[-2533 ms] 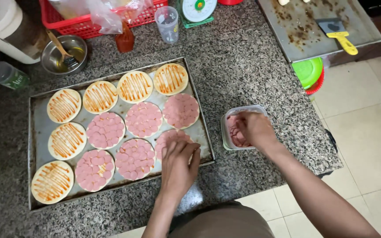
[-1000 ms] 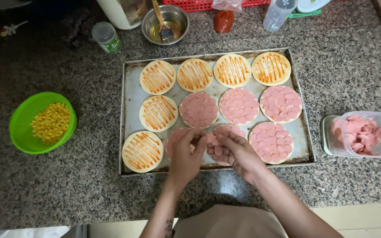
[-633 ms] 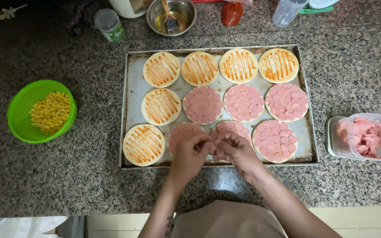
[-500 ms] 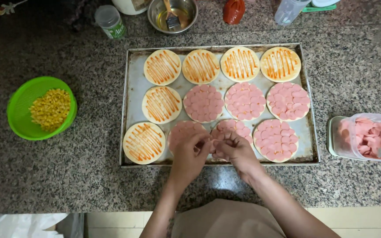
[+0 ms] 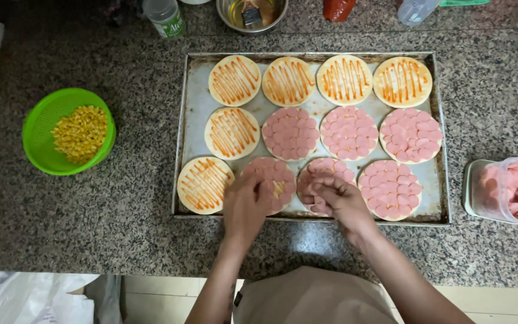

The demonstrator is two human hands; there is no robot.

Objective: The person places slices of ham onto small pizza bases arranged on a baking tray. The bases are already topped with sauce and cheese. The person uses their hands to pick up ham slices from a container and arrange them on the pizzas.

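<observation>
Since the earlier frames both hands are kept over the front-row bases on the tray (image 5: 188,138). Left hand (image 5: 246,207) and right hand (image 5: 338,198) are curled narrow, fingertips on sausage slices (image 5: 280,183). Tub (image 5: 508,191) sits at 3 o'clock, untouched; topping is judged ongoing.

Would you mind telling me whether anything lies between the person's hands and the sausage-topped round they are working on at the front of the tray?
Nothing visible does. The left hand rests directly on the sausage-topped round, and the right hand lies on the neighbouring round; both are in the front row of the tray.
</observation>
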